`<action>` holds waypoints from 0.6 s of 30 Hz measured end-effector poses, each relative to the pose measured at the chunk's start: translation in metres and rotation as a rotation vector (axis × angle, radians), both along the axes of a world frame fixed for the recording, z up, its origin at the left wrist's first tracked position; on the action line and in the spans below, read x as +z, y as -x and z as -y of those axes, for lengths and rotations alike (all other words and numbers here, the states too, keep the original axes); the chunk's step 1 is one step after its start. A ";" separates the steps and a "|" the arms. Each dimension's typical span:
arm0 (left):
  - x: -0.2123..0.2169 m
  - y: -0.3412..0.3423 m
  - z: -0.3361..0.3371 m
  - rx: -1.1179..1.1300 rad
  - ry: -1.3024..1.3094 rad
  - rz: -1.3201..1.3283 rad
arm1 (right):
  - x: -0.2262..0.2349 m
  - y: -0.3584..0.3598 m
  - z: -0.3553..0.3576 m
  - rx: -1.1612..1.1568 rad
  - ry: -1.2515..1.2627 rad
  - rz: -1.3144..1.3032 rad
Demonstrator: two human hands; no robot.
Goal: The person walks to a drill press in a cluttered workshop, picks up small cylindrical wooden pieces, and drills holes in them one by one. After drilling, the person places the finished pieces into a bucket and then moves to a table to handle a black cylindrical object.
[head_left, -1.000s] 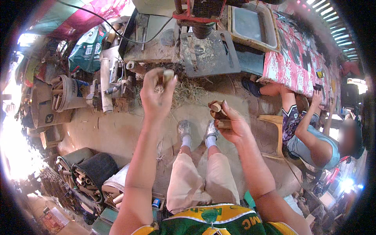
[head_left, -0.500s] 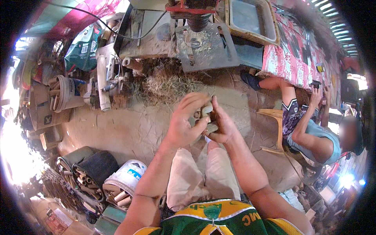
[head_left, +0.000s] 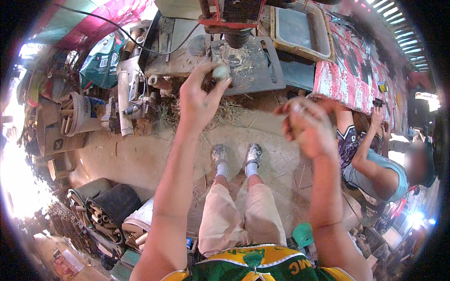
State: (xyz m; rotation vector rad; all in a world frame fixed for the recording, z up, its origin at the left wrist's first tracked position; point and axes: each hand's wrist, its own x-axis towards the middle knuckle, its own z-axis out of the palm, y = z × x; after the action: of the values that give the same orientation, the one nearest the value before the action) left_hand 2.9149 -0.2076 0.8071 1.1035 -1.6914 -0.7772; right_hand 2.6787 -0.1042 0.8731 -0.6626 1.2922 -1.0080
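Note:
My left hand (head_left: 202, 95) is raised at the near left edge of a dark machine plate (head_left: 262, 75). Its thumb and fingers pinch a small, pale, rounded piece (head_left: 221, 71), possibly a short bamboo cut. Wood shavings (head_left: 239, 59) lie on the plate, below the black lower part of a red machine (head_left: 234, 21). Off to the right, at about knee distance from the seated person, my right hand (head_left: 307, 125) is smeared by motion. Its fingers look curled, but whether anything is in them cannot be made out.
A shallow tray (head_left: 328, 42) stands back right, beside a red-and-white cloth (head_left: 344, 77). A person (head_left: 375, 164) sits at the right. Dry shavings (head_left: 197, 122) heap on the floor below the machine. Buckets of cut tubes (head_left: 114, 203) stand front left; another bucket (head_left: 79, 114) is farther back.
My hands were together over my lap around several short pieces. They have parted: the left went up to the plate with a pale piece, the right swung to the right. A green round thing shows beside my thigh.

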 end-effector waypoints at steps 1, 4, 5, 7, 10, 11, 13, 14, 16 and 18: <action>-0.004 0.003 0.013 0.011 -0.049 0.054 | 0.015 0.016 0.013 0.041 0.020 -0.145; -0.015 0.015 0.039 -0.020 -0.090 0.073 | 0.049 0.040 0.046 -0.065 0.354 -0.280; -0.018 0.016 0.044 -0.021 -0.044 0.095 | 0.062 0.050 0.058 -0.074 0.318 -0.356; -0.022 0.020 0.050 -0.036 0.014 0.164 | 0.082 0.065 0.092 -0.087 0.547 -0.670; -0.028 0.021 0.053 -0.036 0.020 0.167 | 0.102 0.064 0.114 -0.008 0.623 -0.485; -0.030 0.022 0.054 -0.031 0.016 0.164 | 0.104 0.058 0.116 -0.093 0.598 -0.317; -0.033 0.023 0.056 -0.037 0.020 0.156 | 0.106 0.043 0.115 -0.304 0.596 -0.231; -0.035 0.023 0.057 -0.040 0.017 0.154 | 0.108 0.036 0.113 -0.313 0.624 -0.226; -0.038 0.024 0.058 -0.042 0.023 0.147 | 0.115 0.027 0.109 -0.227 0.691 -0.154; -0.041 0.024 0.059 -0.034 0.060 0.158 | 0.119 0.023 0.109 -0.114 0.743 -0.070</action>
State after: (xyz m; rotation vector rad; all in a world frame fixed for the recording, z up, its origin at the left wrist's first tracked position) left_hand 2.8904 -0.2666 0.7662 1.1213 -1.8579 -0.6704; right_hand 2.6557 -0.2135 0.9920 -1.1993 1.0019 -1.5898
